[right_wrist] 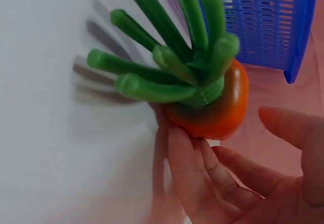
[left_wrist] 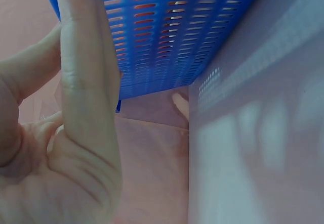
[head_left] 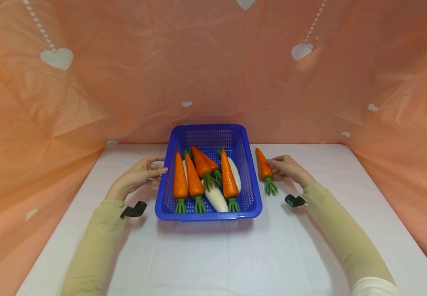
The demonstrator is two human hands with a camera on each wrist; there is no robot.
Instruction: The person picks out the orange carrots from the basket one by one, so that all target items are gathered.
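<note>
A blue plastic basket [head_left: 209,216] stands on the white table, holding several orange carrots [head_left: 229,176] with green stalks and white radishes [head_left: 217,199]. My left hand [head_left: 143,174] is at the basket's left side, its thumb touching the rim and the fingers fairly straight. In the left wrist view, the slotted basket wall [left_wrist: 167,37] rises beside that hand. Right of the basket, a single carrot [head_left: 263,164] lies on the table, stalks toward me. My right hand [head_left: 287,167] touches its right side with extended fingers; in the right wrist view, the thumb [right_wrist: 286,125] stands apart from the carrot.
The white tabletop [head_left: 206,259] spreads in front of the basket and to both sides. An orange cloth [head_left: 213,74] with white hearts hangs behind and at the sides. A small black camera [head_left: 133,209] is on the left wrist, another camera [head_left: 295,200] on the right.
</note>
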